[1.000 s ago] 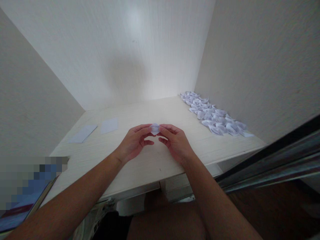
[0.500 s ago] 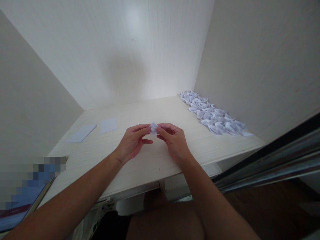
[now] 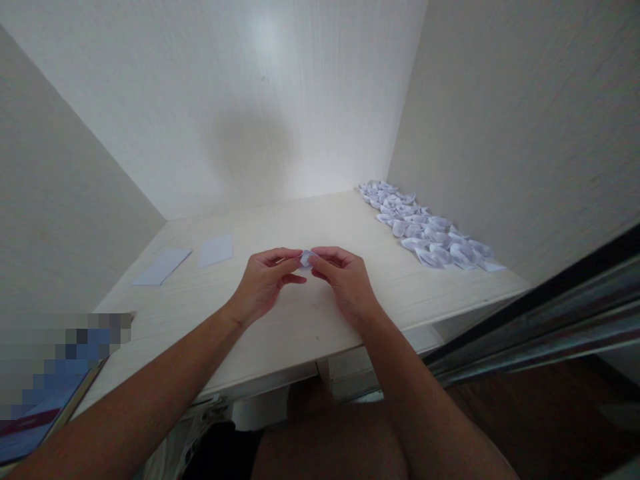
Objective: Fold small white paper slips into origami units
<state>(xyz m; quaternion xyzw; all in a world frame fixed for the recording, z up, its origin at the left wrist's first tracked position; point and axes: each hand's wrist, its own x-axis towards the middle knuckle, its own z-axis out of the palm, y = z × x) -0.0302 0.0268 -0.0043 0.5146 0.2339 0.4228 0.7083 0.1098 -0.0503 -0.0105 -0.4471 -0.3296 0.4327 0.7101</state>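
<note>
Between my fingertips, above the middle of the white desk (image 3: 280,223), is a small folded piece of white paper (image 3: 307,259). My left hand (image 3: 267,280) pinches its left side between thumb and index finger, the lower fingers curled beneath. On the other side, my right hand (image 3: 345,277) grips the paper with thumb and fingertips. Much of the paper is covered by my fingers, so its exact shape is hard to make out.
Along the right wall lies a long heap of folded white paper pieces (image 3: 425,230). Two flat stacks or sheets of white paper, one farther left (image 3: 163,267) and one nearer the middle (image 3: 216,250), rest on the desk's left. A dark-edged frame (image 3: 575,280) runs along the right.
The paper between my fingers has been turned or folded a little and its pointed top no longer shows. Both hands stay in nearly the same place.
</note>
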